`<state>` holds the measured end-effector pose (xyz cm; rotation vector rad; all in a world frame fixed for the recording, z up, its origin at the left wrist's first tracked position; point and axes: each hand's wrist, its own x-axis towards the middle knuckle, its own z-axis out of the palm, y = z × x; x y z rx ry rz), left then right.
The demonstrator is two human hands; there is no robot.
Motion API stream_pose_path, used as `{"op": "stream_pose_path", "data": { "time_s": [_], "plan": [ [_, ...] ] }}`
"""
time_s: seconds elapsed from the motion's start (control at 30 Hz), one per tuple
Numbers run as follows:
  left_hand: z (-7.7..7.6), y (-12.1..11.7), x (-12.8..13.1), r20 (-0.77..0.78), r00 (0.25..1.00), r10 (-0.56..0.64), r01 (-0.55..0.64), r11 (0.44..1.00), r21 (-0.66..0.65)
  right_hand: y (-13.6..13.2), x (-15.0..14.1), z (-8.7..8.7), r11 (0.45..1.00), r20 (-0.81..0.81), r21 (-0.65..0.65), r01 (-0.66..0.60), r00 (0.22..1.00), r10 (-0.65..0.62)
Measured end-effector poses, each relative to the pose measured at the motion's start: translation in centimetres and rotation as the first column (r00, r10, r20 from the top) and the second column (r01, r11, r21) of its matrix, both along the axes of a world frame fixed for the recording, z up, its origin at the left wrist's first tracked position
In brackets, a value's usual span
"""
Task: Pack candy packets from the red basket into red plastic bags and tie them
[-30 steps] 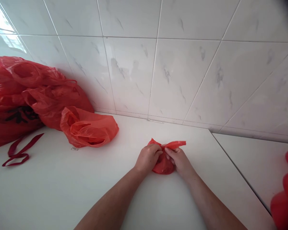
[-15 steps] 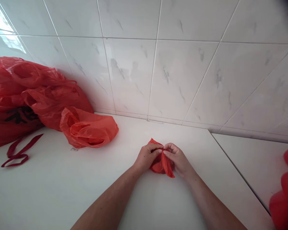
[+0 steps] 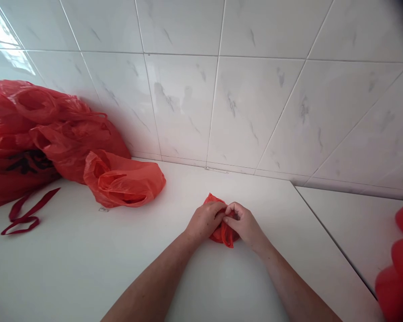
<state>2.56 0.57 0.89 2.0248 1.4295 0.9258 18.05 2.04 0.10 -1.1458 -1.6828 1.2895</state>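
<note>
A small red plastic bag (image 3: 227,235) rests on the white tabletop, gathered and crumpled between my two hands. My left hand (image 3: 204,220) pinches it from the left, thumb and fingers pressed together near the bunched top. From the right, my right hand (image 3: 242,223) pinches the same gathered part, its fingertips close against those of the left. A twisted end of the plastic hangs down toward me below the fingers. What lies inside the bag, if anything, is hidden.
Another red plastic bag (image 3: 127,183) lies left of my hands, beside a heap of larger red bags (image 3: 70,134). A dark red ribbon (image 3: 27,219) curls in front of the heap. A tiled wall (image 3: 181,107) closes the back. Red scalloped shapes (image 3: 398,277) stand at the right edge.
My right hand has shifted slightly left, closer over my left fingers. The hanging end of the bag has swung left and looks more tightly bunched.
</note>
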Motion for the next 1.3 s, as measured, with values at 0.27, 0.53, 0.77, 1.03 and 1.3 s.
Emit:
{"op": "stream_pose_path", "data": {
  "time_s": [0.27,0.53,0.77,1.03,1.3],
  "plan": [
    [-0.7,0.0,0.5,-0.017,0.995,0.1,-0.102,0.984,-0.143,0.0,-0.6,-0.3,0.985,0.123,0.083,0.148,0.98,-0.158],
    [-0.9,0.3,0.3,0.13,0.987,0.099,-0.07,0.976,-0.208,0.0,-1.1,-0.2,0.942,0.366,0.294,0.162,0.891,-0.268],
    [-0.1,0.4,0.6,0.194,0.975,0.109,-0.064,0.973,-0.223,0.2,-1.8,-0.4,0.815,0.392,0.561,0.144,0.821,-0.415],
    [-0.2,-0.4,0.7,0.133,0.99,0.041,-0.029,0.995,-0.092,0.5,-0.2,-0.2,0.974,0.012,0.114,0.194,0.98,-0.197],
    [-0.5,-0.4,0.6,0.05,0.997,0.054,-0.052,0.997,-0.055,1.4,0.5,-0.5,0.967,-0.204,-0.175,0.186,0.954,-0.22]
  ]
}}
